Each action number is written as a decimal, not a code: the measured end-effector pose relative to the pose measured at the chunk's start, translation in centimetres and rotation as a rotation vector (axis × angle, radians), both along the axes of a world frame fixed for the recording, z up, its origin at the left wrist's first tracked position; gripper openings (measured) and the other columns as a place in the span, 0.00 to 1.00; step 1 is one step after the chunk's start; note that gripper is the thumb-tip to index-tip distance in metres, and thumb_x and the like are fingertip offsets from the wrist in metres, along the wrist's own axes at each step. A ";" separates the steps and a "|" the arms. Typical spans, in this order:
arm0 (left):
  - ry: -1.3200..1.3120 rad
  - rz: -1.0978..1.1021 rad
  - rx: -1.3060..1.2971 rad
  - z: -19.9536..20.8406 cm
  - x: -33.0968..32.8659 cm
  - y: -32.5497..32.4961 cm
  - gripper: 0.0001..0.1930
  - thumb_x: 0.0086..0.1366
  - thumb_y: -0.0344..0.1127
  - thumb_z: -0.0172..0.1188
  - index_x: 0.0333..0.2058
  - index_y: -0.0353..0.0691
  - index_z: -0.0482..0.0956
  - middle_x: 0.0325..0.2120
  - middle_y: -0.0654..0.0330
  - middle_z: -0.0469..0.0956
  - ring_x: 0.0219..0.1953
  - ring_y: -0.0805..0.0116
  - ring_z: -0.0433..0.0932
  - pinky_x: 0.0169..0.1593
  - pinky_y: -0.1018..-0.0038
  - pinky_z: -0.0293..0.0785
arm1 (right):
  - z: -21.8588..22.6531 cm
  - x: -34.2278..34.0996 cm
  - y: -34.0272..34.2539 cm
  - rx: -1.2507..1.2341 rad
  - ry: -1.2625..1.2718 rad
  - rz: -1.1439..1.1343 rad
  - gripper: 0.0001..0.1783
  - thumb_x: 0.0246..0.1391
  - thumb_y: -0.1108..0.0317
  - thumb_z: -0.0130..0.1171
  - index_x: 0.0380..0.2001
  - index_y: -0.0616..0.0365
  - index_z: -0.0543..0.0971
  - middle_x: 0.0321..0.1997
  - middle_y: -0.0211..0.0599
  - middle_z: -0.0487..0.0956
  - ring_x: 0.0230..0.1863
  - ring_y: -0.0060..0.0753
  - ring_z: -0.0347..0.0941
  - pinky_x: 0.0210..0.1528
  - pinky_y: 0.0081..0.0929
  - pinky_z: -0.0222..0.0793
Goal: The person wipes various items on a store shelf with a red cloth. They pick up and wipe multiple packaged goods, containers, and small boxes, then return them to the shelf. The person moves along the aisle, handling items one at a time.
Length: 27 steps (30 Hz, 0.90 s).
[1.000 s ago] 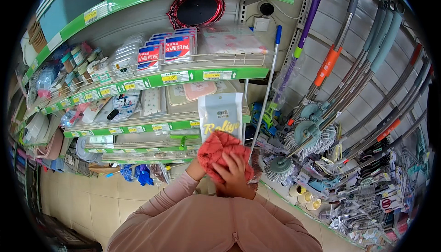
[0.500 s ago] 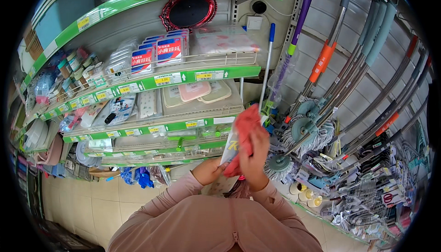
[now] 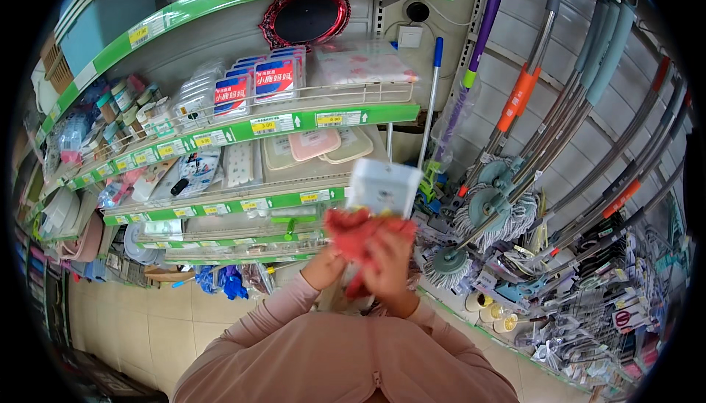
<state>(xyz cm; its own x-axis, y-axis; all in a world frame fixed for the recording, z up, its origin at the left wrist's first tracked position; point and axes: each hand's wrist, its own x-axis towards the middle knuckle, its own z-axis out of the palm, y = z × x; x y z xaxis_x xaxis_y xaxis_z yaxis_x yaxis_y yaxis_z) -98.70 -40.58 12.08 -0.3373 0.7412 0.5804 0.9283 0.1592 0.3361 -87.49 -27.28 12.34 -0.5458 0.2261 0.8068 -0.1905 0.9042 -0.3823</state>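
A crumpled red cloth (image 3: 351, 232) lies over the lower part of a flat white box-like package (image 3: 384, 188) in front of my chest. My right hand (image 3: 388, 263) is closed on the cloth and presses it against the package; motion blurs its fingers. At the lower left, my left hand (image 3: 322, 269) is closed at the package's bottom end, with its fingertips partly hidden by the cloth. The package stands tilted upright, its pale, faintly printed face toward me and its top edge above the cloth.
Ahead are green-edged shelves (image 3: 243, 129) with boxed goods, jars and a red-framed oval mirror (image 3: 305, 19). Mops (image 3: 489, 212) and long poles lean at the right, beside a rack of small hanging packages (image 3: 588, 307). Tiled floor (image 3: 169, 333) shows at lower left.
The package has turned from nearly edge-on to show its broad pale face. The cloth and my right hand have moved down and left, toward the package's lower part.
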 end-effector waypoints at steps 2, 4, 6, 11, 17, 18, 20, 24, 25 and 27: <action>-0.276 -0.133 0.110 -1.1 -1.6 -0.8 0.17 0.71 0.38 0.46 0.56 0.41 0.67 0.44 0.58 0.76 0.44 0.61 0.76 0.52 0.65 0.70 | -3.2 0.8 -2.5 0.112 -0.116 0.186 0.28 0.38 0.63 0.63 0.49 0.42 0.77 0.60 0.39 0.68 0.55 0.44 0.65 0.52 0.47 0.60; -1.010 -0.253 0.340 0.5 -2.0 -0.6 0.17 0.72 0.39 0.45 0.56 0.40 0.67 0.45 0.60 0.76 0.46 0.65 0.75 0.55 0.65 0.69 | -4.6 1.6 -3.0 0.150 -0.201 0.248 0.28 0.38 0.62 0.63 0.49 0.40 0.77 0.60 0.38 0.68 0.56 0.44 0.65 0.52 0.47 0.59; -1.601 -0.261 0.521 2.3 -1.7 -0.1 0.17 0.72 0.39 0.45 0.54 0.36 0.66 0.44 0.60 0.76 0.45 0.68 0.75 0.56 0.68 0.69 | -5.0 1.7 -2.5 0.246 -0.223 0.270 0.29 0.39 0.63 0.63 0.50 0.40 0.76 0.62 0.37 0.66 0.57 0.45 0.63 0.53 0.48 0.59; -1.189 -0.395 0.236 -0.7 -1.5 -0.7 0.18 0.72 0.37 0.47 0.55 0.34 0.70 0.50 0.62 0.74 0.53 0.72 0.69 0.59 0.74 0.63 | 0.2 -0.7 2.6 0.026 -0.068 -0.019 0.31 0.40 0.67 0.61 0.53 0.53 0.73 0.66 0.44 0.63 0.63 0.53 0.58 0.61 0.52 0.53; -1.518 -0.304 0.256 -0.2 -0.6 -0.6 0.18 0.72 0.38 0.46 0.55 0.34 0.69 0.49 0.61 0.75 0.52 0.70 0.71 0.57 0.73 0.67 | -1.1 -1.1 -0.4 -0.057 -0.049 -0.013 0.29 0.40 0.68 0.61 0.52 0.53 0.74 0.66 0.45 0.63 0.66 0.54 0.56 0.64 0.51 0.51; -1.594 -0.301 0.338 0.3 -1.0 -0.5 0.18 0.72 0.39 0.47 0.55 0.35 0.68 0.48 0.59 0.75 0.51 0.69 0.72 0.56 0.71 0.68 | -2.3 -0.6 -1.7 0.024 -0.126 0.043 0.29 0.39 0.68 0.61 0.51 0.49 0.75 0.66 0.43 0.64 0.65 0.52 0.56 0.63 0.51 0.52; -1.736 -0.290 0.512 1.0 -2.0 -0.6 0.18 0.72 0.39 0.48 0.55 0.35 0.67 0.48 0.57 0.75 0.50 0.67 0.75 0.53 0.69 0.72 | -4.8 0.7 -3.1 0.158 -0.199 0.167 0.29 0.38 0.67 0.62 0.50 0.43 0.76 0.65 0.40 0.65 0.65 0.49 0.58 0.63 0.51 0.53; -1.787 -0.334 0.675 1.4 -3.5 -1.4 0.21 0.71 0.39 0.49 0.58 0.36 0.64 0.53 0.54 0.72 0.54 0.59 0.73 0.59 0.61 0.69 | -8.4 1.5 -2.1 0.248 -0.199 0.301 0.29 0.34 0.63 0.64 0.47 0.38 0.76 0.64 0.34 0.66 0.63 0.45 0.60 0.62 0.52 0.53; -1.797 -0.357 0.694 1.8 -3.5 -1.5 0.21 0.71 0.38 0.49 0.58 0.35 0.64 0.53 0.54 0.72 0.54 0.59 0.73 0.59 0.61 0.69 | -7.7 1.7 -1.4 0.245 -0.200 0.301 0.29 0.33 0.62 0.65 0.46 0.38 0.76 0.64 0.33 0.66 0.62 0.44 0.61 0.62 0.52 0.53; -1.816 -0.397 0.691 1.8 -3.5 -1.6 0.21 0.70 0.38 0.49 0.59 0.35 0.64 0.54 0.54 0.72 0.54 0.59 0.73 0.60 0.60 0.68 | -5.8 1.6 0.6 0.174 -0.190 0.202 0.32 0.34 0.64 0.64 0.50 0.46 0.74 0.63 0.39 0.66 0.61 0.48 0.61 0.63 0.51 0.52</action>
